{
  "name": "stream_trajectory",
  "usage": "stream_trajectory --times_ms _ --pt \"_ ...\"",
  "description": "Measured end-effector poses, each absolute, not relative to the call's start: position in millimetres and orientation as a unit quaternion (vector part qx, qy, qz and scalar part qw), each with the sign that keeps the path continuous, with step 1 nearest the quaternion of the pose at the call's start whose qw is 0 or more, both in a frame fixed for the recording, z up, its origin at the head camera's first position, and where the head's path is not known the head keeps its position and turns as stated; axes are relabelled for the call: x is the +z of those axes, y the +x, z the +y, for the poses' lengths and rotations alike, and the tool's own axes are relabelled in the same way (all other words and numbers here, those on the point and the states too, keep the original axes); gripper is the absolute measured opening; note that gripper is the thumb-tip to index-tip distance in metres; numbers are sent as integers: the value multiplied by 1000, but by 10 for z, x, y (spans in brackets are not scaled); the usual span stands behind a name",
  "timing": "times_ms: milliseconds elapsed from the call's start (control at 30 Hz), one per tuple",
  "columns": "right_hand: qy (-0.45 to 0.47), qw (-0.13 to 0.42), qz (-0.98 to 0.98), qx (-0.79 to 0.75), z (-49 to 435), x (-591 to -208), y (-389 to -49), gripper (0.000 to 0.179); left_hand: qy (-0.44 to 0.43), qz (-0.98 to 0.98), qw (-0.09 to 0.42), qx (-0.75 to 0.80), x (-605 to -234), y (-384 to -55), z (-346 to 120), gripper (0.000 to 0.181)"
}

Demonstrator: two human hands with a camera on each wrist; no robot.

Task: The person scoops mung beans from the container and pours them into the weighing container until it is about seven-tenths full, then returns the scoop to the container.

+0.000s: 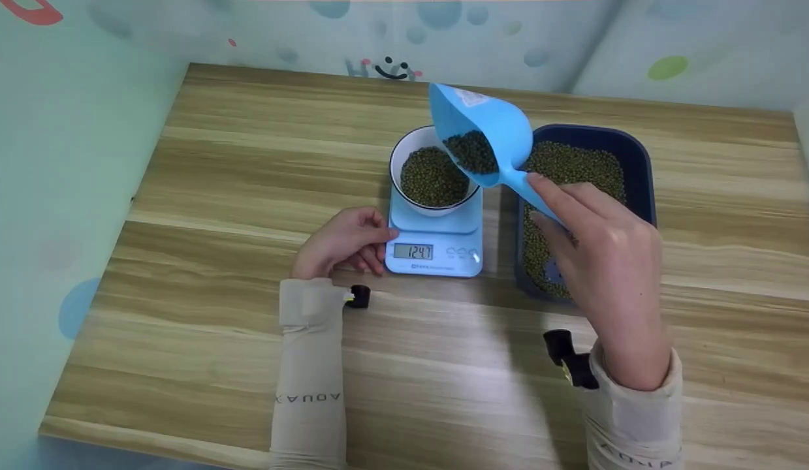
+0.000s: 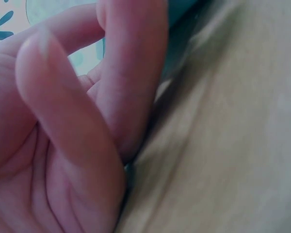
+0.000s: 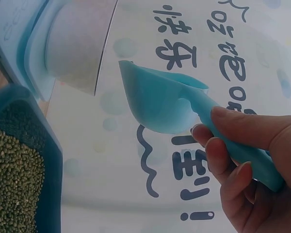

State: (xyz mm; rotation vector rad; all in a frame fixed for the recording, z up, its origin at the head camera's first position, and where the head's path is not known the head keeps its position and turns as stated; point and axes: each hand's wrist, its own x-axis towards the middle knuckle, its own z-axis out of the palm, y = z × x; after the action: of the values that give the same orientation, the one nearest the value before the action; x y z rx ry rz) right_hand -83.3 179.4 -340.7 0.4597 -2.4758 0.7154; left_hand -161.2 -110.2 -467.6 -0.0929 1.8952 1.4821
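A light blue scoop [image 1: 502, 124], gripped by its handle in my right hand [image 1: 613, 254], hangs tilted above the right side of a white bowl [image 1: 404, 140]. Dark green mung beans [image 1: 471, 153] lie inside the scoop. More mung beans [image 1: 435, 179] fill the lower part of the bowl. Under the bowl is a light blue kitchen scale [image 1: 437, 262], its display reading 124.7. My left hand [image 1: 345, 241] holds the scale's left edge, thumb at the top and bent fingers [image 2: 133, 73] against the side. In the right wrist view, fingers and thumb wrap the handle of the scoop [image 3: 157, 102].
To the right of the scale stands a dark blue tub [image 1: 639, 170] of mung beans, partly hidden by my right hand. The wooden table [image 1: 247, 163] meets a patterned wall [image 1: 300, 39] at the back. Black wrist devices [image 1: 358, 297] sit at both sleeves.
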Motion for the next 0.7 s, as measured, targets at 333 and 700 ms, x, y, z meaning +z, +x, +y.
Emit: stream_trajectory --times_ms 333,700 --pt "166 267 -915 254 1791 -3441 -846 37 -42 735 353 578 -4660 -1603 -1096 30" --pt "163 272 -915 248 1770 -3449 -856 35 -46 734 352 579 -4660 -1602 -1093 31"
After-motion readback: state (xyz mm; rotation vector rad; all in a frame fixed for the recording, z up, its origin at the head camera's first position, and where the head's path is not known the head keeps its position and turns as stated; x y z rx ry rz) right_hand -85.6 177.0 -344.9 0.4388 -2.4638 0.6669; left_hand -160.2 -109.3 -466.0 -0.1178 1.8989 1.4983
